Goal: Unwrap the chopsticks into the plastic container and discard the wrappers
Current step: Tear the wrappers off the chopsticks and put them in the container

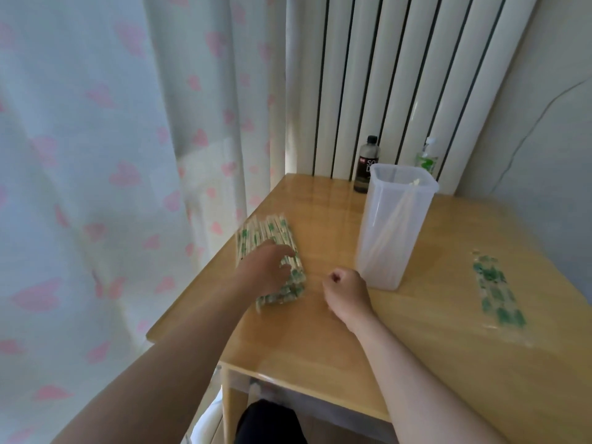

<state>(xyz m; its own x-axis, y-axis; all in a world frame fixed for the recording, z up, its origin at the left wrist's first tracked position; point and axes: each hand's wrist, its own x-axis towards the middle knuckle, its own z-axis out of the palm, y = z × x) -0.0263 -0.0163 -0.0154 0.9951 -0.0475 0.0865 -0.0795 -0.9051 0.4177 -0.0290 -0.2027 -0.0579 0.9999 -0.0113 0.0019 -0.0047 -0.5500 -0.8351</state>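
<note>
Here, left hand (266, 267) lies on pile of green-printed wrapped chopsticks (267, 230) at light wooden table (320, 334) edge, grip unclear; right hand (347, 293), fisted & empty, rests beside tall translucent plastic container (381, 261).

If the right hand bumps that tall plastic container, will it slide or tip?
Probably tips easily: the container is tall on a narrow base. Likely light, since it is thin translucent plastic holding only a few chopsticks. On the glossy table a low push may slide it instead.
</note>
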